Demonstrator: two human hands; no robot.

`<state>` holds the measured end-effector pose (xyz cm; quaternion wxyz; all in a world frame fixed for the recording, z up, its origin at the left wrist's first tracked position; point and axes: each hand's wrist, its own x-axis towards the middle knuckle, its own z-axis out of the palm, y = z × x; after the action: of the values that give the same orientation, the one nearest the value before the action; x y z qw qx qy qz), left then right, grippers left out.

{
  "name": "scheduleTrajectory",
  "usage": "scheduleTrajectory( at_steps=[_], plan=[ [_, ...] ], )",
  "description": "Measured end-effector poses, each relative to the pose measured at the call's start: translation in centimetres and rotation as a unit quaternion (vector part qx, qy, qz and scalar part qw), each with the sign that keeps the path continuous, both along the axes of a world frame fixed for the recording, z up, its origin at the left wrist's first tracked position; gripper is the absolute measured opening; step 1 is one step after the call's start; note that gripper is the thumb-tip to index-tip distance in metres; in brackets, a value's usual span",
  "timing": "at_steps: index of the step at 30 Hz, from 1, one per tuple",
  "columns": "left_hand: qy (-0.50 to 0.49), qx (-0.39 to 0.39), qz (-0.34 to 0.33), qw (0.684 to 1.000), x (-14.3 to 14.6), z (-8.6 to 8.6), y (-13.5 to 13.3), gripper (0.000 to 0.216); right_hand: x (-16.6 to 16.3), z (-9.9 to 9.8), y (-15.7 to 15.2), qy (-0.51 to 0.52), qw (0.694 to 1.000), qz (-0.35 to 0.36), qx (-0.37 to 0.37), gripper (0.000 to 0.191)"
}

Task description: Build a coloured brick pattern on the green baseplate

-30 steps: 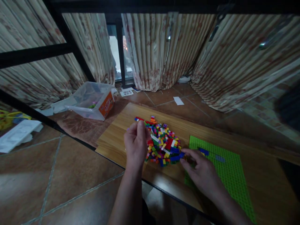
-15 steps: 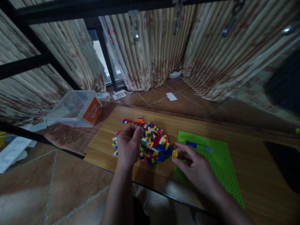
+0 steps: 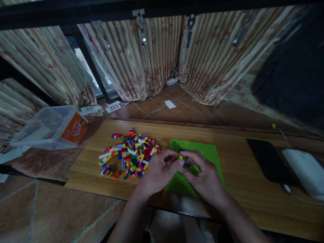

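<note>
My left hand (image 3: 158, 172) and my right hand (image 3: 204, 175) meet over the near left part of a green studded baseplate (image 3: 207, 153) on a wooden board (image 3: 235, 175). Between the fingertips of both hands sits a small cluster of bricks (image 3: 181, 158), yellow with a bit of green and blue. A pile of many-coloured small bricks (image 3: 130, 153) is spread out on the board just left of my left hand. My hands cover part of the baseplate.
A clear plastic tub with an orange label (image 3: 54, 127) lies at the far left. A black flat device (image 3: 269, 161) and a white object (image 3: 305, 170) with a cable lie at the right end. Curtains (image 3: 141, 57) hang behind; tiled floor lies below.
My left hand left the brick pile and moved right to join my right hand. The right hand picked up a yellow brick, which both hands now hold over the baseplate. The view swung right.
</note>
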<state>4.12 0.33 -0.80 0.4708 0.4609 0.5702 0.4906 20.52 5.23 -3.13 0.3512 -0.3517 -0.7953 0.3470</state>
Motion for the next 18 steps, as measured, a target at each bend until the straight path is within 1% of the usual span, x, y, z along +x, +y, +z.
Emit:
scheduleTrajectory(
  at_steps=[2, 3, 9, 11, 14, 18],
  plan=[
    [-0.052, -0.024, -0.028, 0.998, 0.8, -0.3, 0.3, 0.022, 0.6, 0.3, 0.0, 0.005, 1.0, 0.004, 0.001, 0.032],
    [-0.08, -0.033, -0.032, 0.996, 1.1, -0.4, 0.4, 0.023, 0.8, 0.5, 0.1, 0.012, 1.0, 0.007, -0.002, 0.03],
    [-0.233, -0.091, 0.004, 0.968, 1.6, -0.2, 0.8, 0.031, 1.6, 0.6, 0.7, 0.09, 0.995, 0.036, -0.029, 0.021],
    [-0.252, -0.107, 0.004, 0.962, 1.4, 0.0, 0.7, 0.031, 1.5, 0.6, 0.9, 0.109, 0.993, 0.043, -0.034, 0.019],
    [-0.25, -0.118, -0.003, 0.961, 0.9, 0.2, 0.4, 0.031, 1.3, 0.6, 0.9, 0.117, 0.991, 0.055, -0.045, 0.016],
    [-0.251, -0.127, -0.005, 0.96, 0.3, 0.1, 0.0, 0.032, 0.4, 0.5, 0.7, 0.134, 0.988, 0.045, -0.064, 0.01]
  ],
)
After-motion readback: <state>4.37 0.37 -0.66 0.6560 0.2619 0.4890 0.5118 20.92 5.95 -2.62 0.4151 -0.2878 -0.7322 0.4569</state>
